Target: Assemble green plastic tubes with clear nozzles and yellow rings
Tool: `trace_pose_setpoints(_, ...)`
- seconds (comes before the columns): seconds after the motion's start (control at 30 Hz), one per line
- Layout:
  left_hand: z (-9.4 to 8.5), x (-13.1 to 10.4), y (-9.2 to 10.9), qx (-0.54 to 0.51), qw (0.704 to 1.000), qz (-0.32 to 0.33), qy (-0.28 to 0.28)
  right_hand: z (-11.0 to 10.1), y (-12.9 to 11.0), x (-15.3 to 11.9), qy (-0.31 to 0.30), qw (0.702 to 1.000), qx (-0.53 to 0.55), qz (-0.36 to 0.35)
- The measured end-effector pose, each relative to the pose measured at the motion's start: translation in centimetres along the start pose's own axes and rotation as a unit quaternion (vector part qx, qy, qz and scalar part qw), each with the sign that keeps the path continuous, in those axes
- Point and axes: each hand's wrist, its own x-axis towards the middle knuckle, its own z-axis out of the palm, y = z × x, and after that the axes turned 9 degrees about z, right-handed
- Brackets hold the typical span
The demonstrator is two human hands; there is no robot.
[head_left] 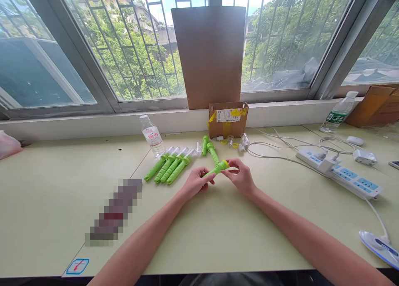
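You hold a green flashlight body [215,169], smooth matt plastic, yellow glossy ring at its end. Finished flashlights [166,166] near the table's far edge: same green plastic, ribbed grips, clear glossy plastic heads. Table [218,228] is pale green laminate, smooth, low sheen. Small box [228,120] at the far edge is rough brown cardboard with yellow tape and a paper label. Cardboard sheet [209,55] is matt brown. Water bottle [151,135] is clear plastic. Power strip [343,173] is white glossy plastic.

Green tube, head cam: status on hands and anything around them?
Left hand and right hand both gripping one green tube, yellow end at right fingers. Four finished tubes lie left. Loose caps behind, apart.
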Motion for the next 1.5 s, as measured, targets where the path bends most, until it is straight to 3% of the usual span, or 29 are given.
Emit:
trace_pose_setpoints(0.13,-0.24,0.09,-0.1,-0.006,1.0,-0.009,-0.017,-0.21,-0.05,0.1,-0.026,1.0,-0.002,-0.007)
trace_pose_setpoints(0.5,-0.71,0.24,-0.35,-0.014,0.998,-0.013,-0.065,-0.15,-0.23,-0.12,-0.025,1.0,-0.019,0.003)
trace_pose_setpoints(0.8,-0.54,0.03,-0.23,0.018,1.0,-0.011,-0.023,0.13,-0.12,-0.28,-0.013,1.0,0.014,-0.007)
trace_pose_setpoints(1.1,-0.48,0.13,-0.13,-0.022,0.999,-0.008,-0.025,-0.09,-0.23,-0.26,-0.022,0.999,-0.026,-0.035)
trace_pose_setpoints(1.5,-0.29,0.07,-0.12,-0.012,1.0,-0.008,-0.019,0.21,-0.13,-0.54,0.007,0.999,-0.031,-0.02)
